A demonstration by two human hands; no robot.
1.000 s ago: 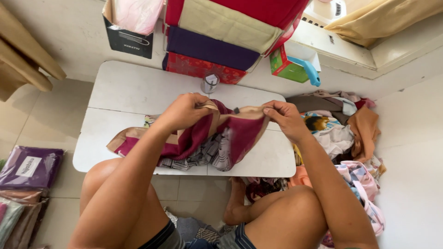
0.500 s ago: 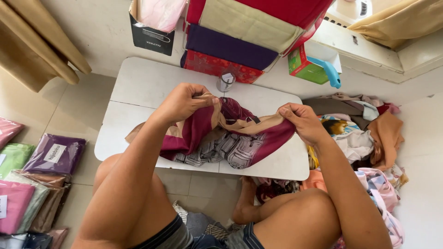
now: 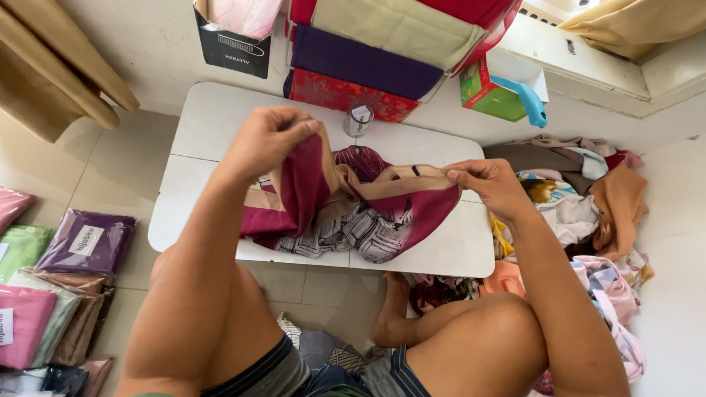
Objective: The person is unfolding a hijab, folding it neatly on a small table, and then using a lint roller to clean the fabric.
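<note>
A maroon and tan patterned cloth (image 3: pixel 368 202) hangs over the near half of a low white table (image 3: pixel 213 121), stretched between both hands. The left hand (image 3: pixel 268 140) pinches one edge shut between thumb and fingers, raised above the tabletop; the right hand (image 3: pixel 489 184) pinches the opposite edge at about 3 o'clock from it. The cloth's lower folds rest on the table.

At 12 o'clock from the cloth a small metal tin (image 3: pixel 358 120) stands on the table, just clear of the fabric. Beyond it stacked fabric storage boxes (image 3: pixel 368 62) line the wall, with a green carton (image 3: pixel 491 92) to their right. A heap of loose clothes (image 3: pixel 581 191) lies at 3 o'clock, and bagged folded fabrics (image 3: pixel 81 246) at 9 o'clock on the floor.

Compared with half a second ago, the left hand has lifted its edge higher, so the cloth drapes more steeply from it.
</note>
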